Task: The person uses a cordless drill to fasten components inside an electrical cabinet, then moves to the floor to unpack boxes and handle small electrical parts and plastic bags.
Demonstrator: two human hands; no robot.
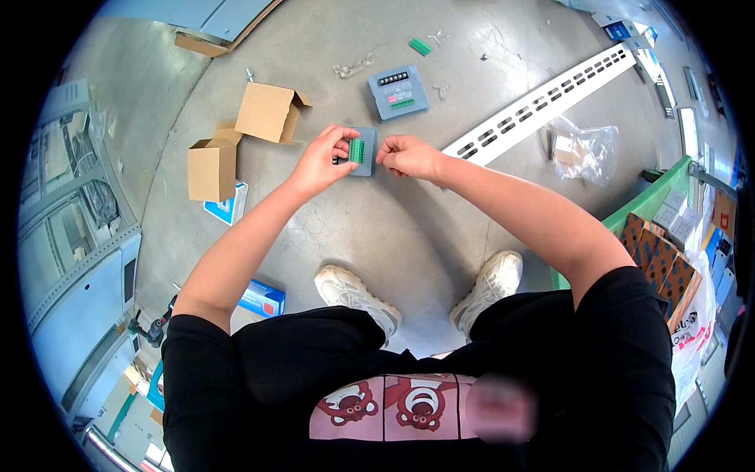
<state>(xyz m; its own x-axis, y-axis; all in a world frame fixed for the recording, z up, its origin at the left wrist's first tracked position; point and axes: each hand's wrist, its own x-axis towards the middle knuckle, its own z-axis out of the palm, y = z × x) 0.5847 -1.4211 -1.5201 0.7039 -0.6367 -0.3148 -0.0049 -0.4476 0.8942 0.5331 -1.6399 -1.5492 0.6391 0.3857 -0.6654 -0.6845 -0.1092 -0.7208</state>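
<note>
My left hand (324,161) grips a small grey module (363,151) with a green terminal block on its face, held out in front of me above the concrete floor. My right hand (407,156) is at the module's right edge, fingers curled and pinched together; whether it holds anything small I cannot tell. A second grey module (399,91) with black and green connectors lies flat on the floor just beyond my hands.
Two open cardboard boxes (271,112) (213,165) sit at the left, with blue-and-white cartons (226,206) (263,297) nearby. A long white perforated rail (543,101) runs to the upper right beside a clear plastic bag (583,149). A green crate (653,203) stands at the right. My shoes (354,293) are below.
</note>
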